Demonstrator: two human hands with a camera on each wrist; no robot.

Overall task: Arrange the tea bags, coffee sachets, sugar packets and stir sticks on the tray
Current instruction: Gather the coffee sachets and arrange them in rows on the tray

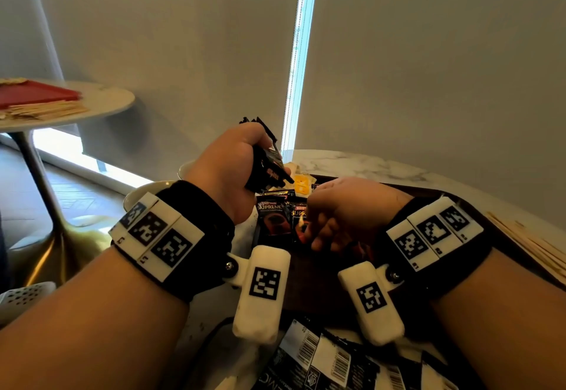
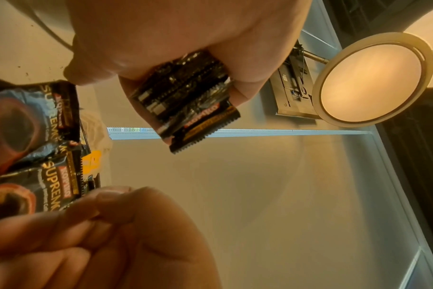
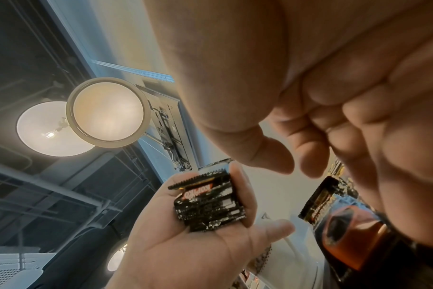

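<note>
Laying coffee sachets in a row on tray

Right hand [image 1: 333,215], fingers curled, seems to pinch a laid sachet [image 1: 298,221] to square it; tray [image 1: 309,291] beneath. Beyond, left hand [image 1: 229,169] clutches the spare stack [image 1: 269,163] as supply

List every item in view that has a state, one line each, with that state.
left hand: grips a bundle of black coffee sachets, raised above the tray
right hand: fingers curled over the sachets on the tray; grip unclear
two Supremo sachets: lying face up, side by side on the tray
stir sticks: lying flat
</note>
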